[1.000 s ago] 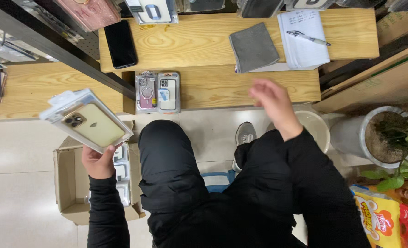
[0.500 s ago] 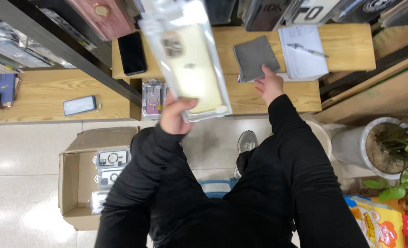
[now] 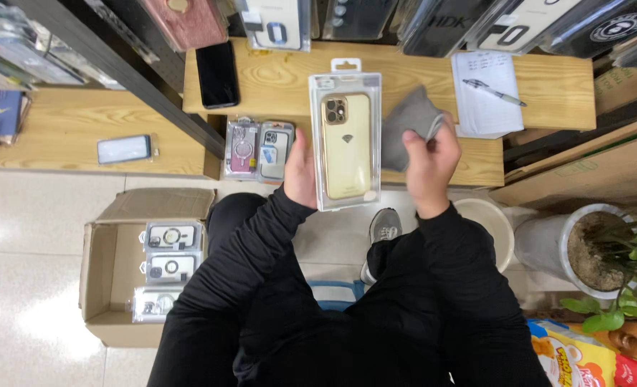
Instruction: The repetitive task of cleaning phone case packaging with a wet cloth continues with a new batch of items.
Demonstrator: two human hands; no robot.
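I've got the boxed gold phone case (image 3: pixel 345 143) up in front of me, upright, clear plastic face toward me. My left hand (image 3: pixel 301 172) has its grip clamped on the pack's left edge, low down, thumb on the front. My right hand (image 3: pixel 427 161) is closed on a grey cloth (image 3: pixel 408 122), bunched at the top of the fist, the rest hanging loose just beside the pack's right edge, touching it or near enough, can't tell which.

Step, as I judge it: wiping the pack, cloth in hand but not yet on the front face. Next move would call for bringing the cloth across onto the plastic while the left grip keeps the pack steady; one-edge hold, so it may twist if I press hard.

The pack hangs above the front edge of the wooden desk (image 3: pixel 548 93), not resting on it. On the desk: two more packed cases (image 3: pixel 258 149) left of my hand, a black phone (image 3: pixel 217 74), a notepad (image 3: pixel 485 93) with pen (image 3: pixel 494 92). Cardboard box (image 3: pixel 103 272) on the floor at my left holds more packed cases.
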